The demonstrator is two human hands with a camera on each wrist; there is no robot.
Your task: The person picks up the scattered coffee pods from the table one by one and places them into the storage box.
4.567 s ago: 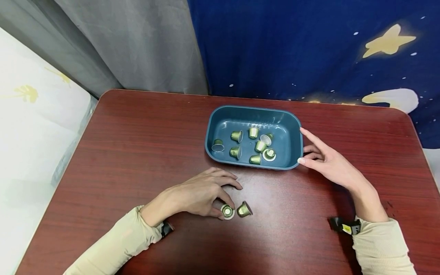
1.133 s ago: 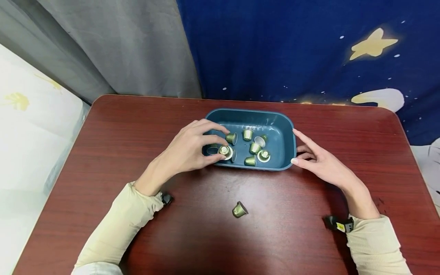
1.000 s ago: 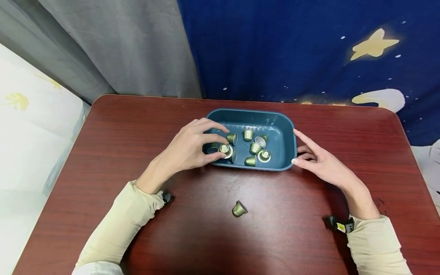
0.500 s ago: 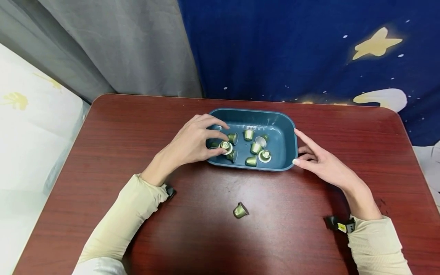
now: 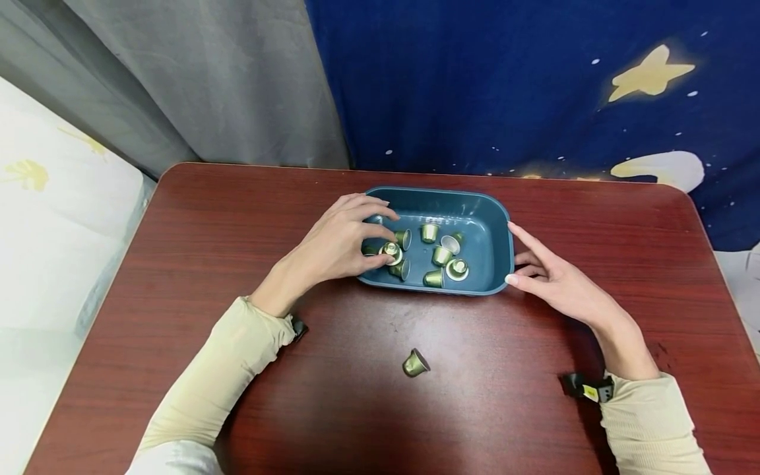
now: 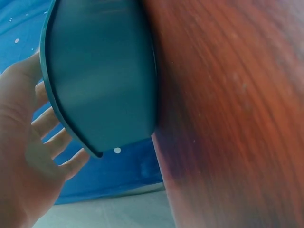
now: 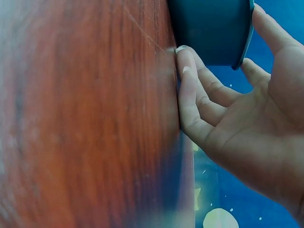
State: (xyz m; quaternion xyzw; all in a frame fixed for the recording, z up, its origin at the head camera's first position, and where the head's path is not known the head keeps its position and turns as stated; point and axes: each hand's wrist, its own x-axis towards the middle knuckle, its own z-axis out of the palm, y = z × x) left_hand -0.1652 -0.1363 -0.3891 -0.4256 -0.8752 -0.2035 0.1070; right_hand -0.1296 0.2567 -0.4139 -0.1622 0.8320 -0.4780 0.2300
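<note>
In the head view, my left hand [image 5: 338, 241] reaches over the left end of a blue plastic bin [image 5: 503, 211]. Its thumb and index finger pinch a green coffee capsule [image 5: 390, 252], flat rim down, low inside the bin. The bin wall hides this capsule in the left wrist view. My right hand [image 5: 564, 280] lies at the bin's right end, fingers extended, index fingertip and thumb tip against the rim. Its other fingers rest on the tabletop in the right wrist view. Several more green capsules [image 5: 441, 256] lie scattered on the bin floor.
One green capsule [image 5: 415, 363] lies on its side on the red-brown wooden table [image 5: 332, 409], nearer the person than the bin. Behind the table's far edge hang a grey curtain [image 5: 237, 79] and a blue star-patterned curtain [image 5: 475, 86].
My left hand has carried one of two capsules from the table into the bin, then shifted slightly away from me with it. The right hand keeps its place at the bin's end.
</note>
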